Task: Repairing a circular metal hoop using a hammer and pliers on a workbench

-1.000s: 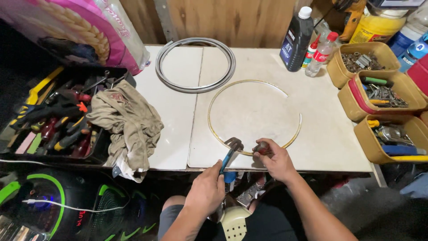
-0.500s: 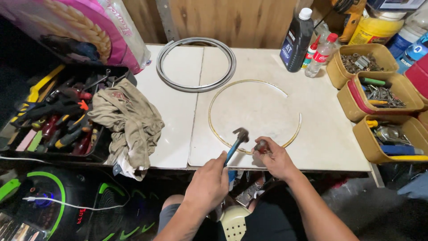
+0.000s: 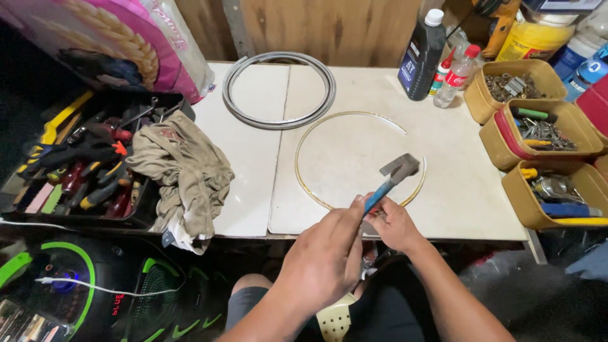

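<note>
The person is sitting at the near edge of the white table [image 3: 253, 158], and the left hand [image 3: 326, 256] is wrapped tight around the blue handle of a hammer [image 3: 392, 174], lifting its head up toward one o'clock. The right hand [image 3: 392, 225] is pinched shut just past the handle; it looks to be pressing on the near arc of the thin gold hoop [image 3: 310, 183], though the other hand is covering the exact contact, so I cannot tell what its fingertips are clamping.

The hoop is lying flat in the middle of the table, open toward two o'clock, with a grey ring [image 3: 278, 120] sitting apart from it at eleven o'clock.

The worry here is how close the hammer head is hanging to those right fingers; a blow landing slightly off could be catching a knuckle instead of the metal. The hoop is thin and springy-looking, so a glancing strike might be kicking it sideways or kinking it. The bottle [image 3: 421, 54] and the tan trays of parts [image 3: 538, 120], out between one and three o'clock, are standing well apart and seem safe.
</note>
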